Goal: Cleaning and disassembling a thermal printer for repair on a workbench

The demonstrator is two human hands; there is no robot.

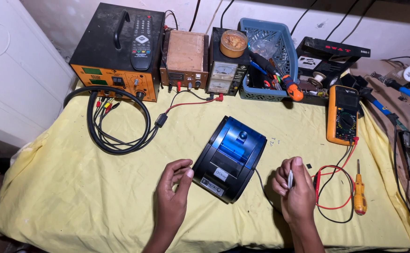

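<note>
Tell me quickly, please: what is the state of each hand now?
Left hand: fingers loosely curled, holding nothing visible, beside the small printer.
Right hand: closed on a thin white tool.

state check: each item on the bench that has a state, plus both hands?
Small printer: lid shut, upright.
Multimeter: lying flat, leads attached.
Remote: resting on orange unit.
Yellow screwdriver: lying loose.
Left hand: curled, empty.
Right hand: gripping thin tool.
</note>
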